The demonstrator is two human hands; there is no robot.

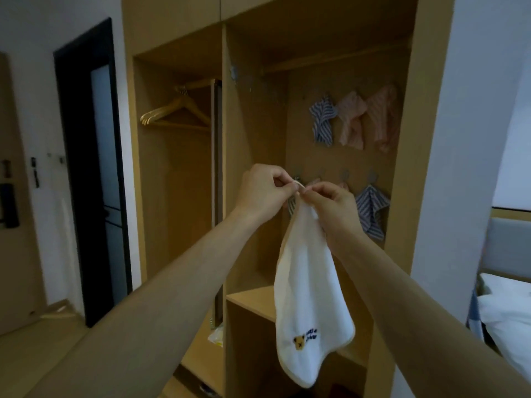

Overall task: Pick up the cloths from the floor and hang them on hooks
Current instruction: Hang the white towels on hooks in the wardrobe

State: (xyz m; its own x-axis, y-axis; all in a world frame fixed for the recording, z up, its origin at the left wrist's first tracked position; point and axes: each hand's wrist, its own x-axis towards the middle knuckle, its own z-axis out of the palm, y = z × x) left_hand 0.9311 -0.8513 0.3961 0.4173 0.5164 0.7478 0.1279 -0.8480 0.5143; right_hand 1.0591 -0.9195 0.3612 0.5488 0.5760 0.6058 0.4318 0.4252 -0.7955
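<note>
White cloth hangs vertically, both hands pinching loop

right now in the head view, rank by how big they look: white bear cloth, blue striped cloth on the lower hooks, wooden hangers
1. white bear cloth, though it is nearest the camera.
2. wooden hangers and blue striped cloth look alike; I won't rank them.
</note>
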